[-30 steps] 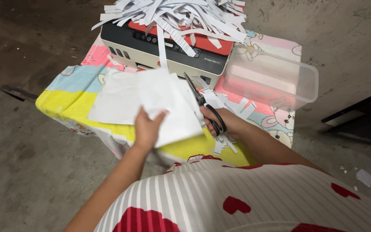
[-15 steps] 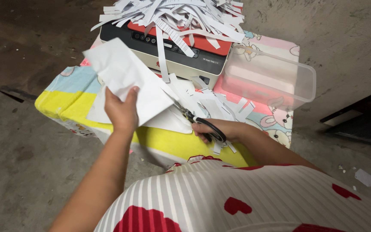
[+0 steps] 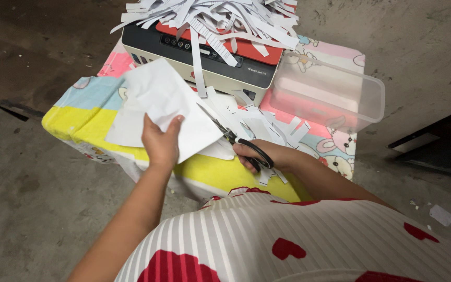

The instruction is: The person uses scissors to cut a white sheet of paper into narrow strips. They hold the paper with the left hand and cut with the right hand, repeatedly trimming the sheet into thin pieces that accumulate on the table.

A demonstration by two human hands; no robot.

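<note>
Scissors [image 3: 236, 140] with black handles sit in your right hand [image 3: 267, 156], your fingers threaded through the loops and closed around them; the blades stand slightly parted, their tips pointing up and to the left at the edge of the white paper sheet [image 3: 168, 107]. Your left hand [image 3: 160, 143] grips that sheet at its lower edge, thumb on top and fingers curled shut underneath, holding it tilted above the tabletop [image 3: 79, 117]. The blade tips are right at the sheet's right edge; whether they already bite into it you cannot tell from this angle.

Under the held sheet lies another white sheet [image 3: 123, 130] flat on the cartoon-patterned cloth of yellow, blue and pink that covers the tabletop. Cut paper strips [image 3: 267, 128] lie scattered just beyond your right hand. Behind them stands a printer [image 3: 210, 57] with a beige body, black front panel and red lid, and a heap of white paper strips [image 3: 210, 18] is piled on top of it. Just to the right of the printer sits a clear plastic container [image 3: 330, 94], lying near the edge of the cloth.
</note>
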